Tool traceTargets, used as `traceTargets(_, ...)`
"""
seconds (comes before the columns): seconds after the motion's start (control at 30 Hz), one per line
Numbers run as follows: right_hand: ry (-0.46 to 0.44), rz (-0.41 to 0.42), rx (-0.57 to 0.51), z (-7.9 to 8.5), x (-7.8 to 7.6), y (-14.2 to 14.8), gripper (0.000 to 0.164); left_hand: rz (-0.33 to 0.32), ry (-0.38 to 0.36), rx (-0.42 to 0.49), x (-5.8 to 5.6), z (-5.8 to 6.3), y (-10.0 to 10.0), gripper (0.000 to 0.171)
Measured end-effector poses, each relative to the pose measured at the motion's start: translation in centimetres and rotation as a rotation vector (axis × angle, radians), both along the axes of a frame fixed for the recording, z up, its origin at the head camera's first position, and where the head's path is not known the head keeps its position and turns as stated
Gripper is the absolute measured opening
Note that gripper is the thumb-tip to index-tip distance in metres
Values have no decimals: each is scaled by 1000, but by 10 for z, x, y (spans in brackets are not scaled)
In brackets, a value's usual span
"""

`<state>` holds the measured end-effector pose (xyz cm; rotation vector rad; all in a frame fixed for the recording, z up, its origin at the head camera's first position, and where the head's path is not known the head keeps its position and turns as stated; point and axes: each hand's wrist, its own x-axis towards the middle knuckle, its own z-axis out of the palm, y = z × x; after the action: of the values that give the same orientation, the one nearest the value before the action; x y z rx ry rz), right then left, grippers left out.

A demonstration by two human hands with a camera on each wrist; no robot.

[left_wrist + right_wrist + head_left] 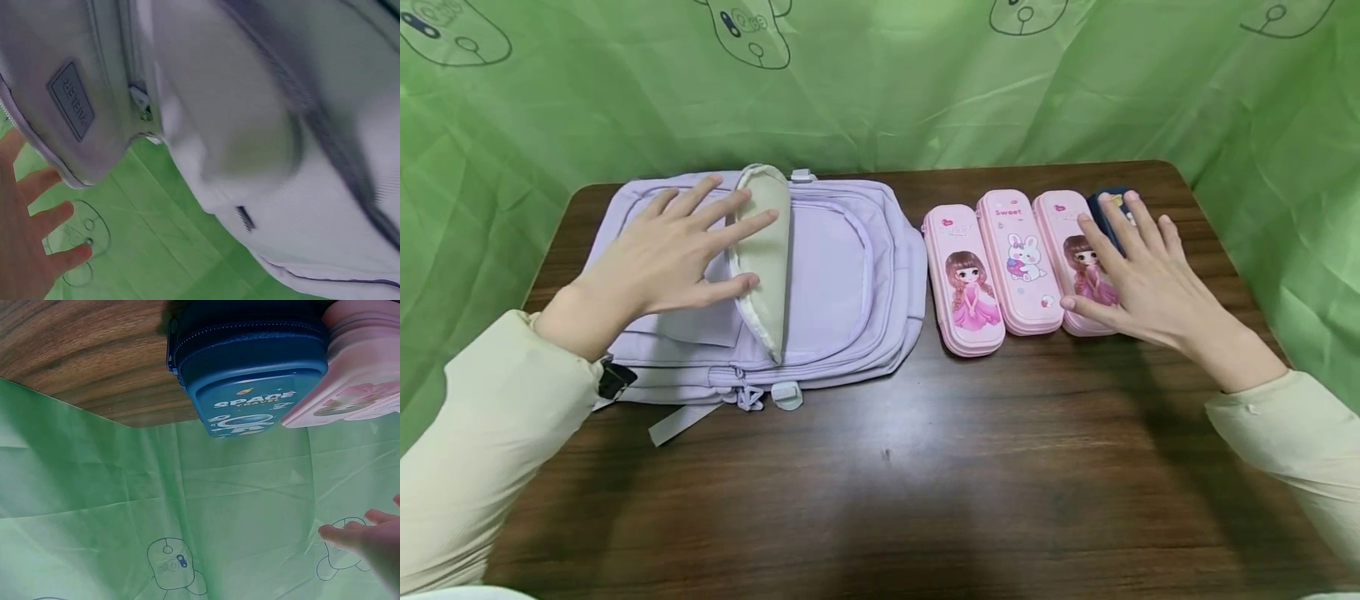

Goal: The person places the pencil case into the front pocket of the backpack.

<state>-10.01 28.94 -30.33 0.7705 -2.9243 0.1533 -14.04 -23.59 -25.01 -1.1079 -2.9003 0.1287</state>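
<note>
On the left of the table lies a lilac backpack (831,279), its rounded front flap (767,250) unzipped and standing up. My left hand (670,246) is over the bag with fingers spread, beside that flap; whether they touch it I cannot tell. The left wrist view shows the fingers by the flap's zip edge and a logo patch (72,100). To the right, my right hand (1150,279), fingers spread, hovers over a pink pencil case with a girl (1082,258) and a dark blue space pencil case (250,394), partly hiding both. It grips nothing.
Another pink girl pencil case (972,287) and a pink bunny one (1018,262) lie in the same row, right of the backpack. A strap (681,423) hangs out from the bag onto the brown table (925,483). Green cloth (880,100) encloses the back and sides.
</note>
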Motion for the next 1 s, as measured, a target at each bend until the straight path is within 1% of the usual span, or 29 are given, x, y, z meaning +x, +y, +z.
traceTargets(0.13,-1,26,3,0,-7,-7,98,49,-30,-10,8,-3,-23,68)
traceTargets(0.2,-7,32,3,0,-8,-8,98,73,-54,-8,11,-6,-32,67)
traceTargets(0.33,-26,21,3,3,-3,-3,99,107,-108,29,12,-15,-40,67)
traceTargets(0.43,-35,5,7,5,-1,1,100,132,-135,57,14,-20,-45,66)
traceTargets(0.5,-34,5,9,7,-3,0,100,158,-132,64,18,-21,-52,66)
traceTargets(0.6,-28,4,19,9,-4,0,100,174,-116,72,20,-25,-60,67)
traceTargets(0.67,-26,9,25,10,-3,0,100,184,-112,86,21,-30,-65,67)
traceTargets(0.73,-29,12,33,9,-2,-1,100,204,-125,110,23,-36,-69,66)
traceTargets(0.83,-30,17,34,7,-1,-1,100,271,-174,161,25,-46,-75,63)
traceTargets(0.9,-30,20,30,6,-1,-3,100,333,-215,202,26,-53,-77,62)
traceTargets(1.0,-31,25,24,4,-2,-5,100,443,-299,272,26,-63,-81,62)
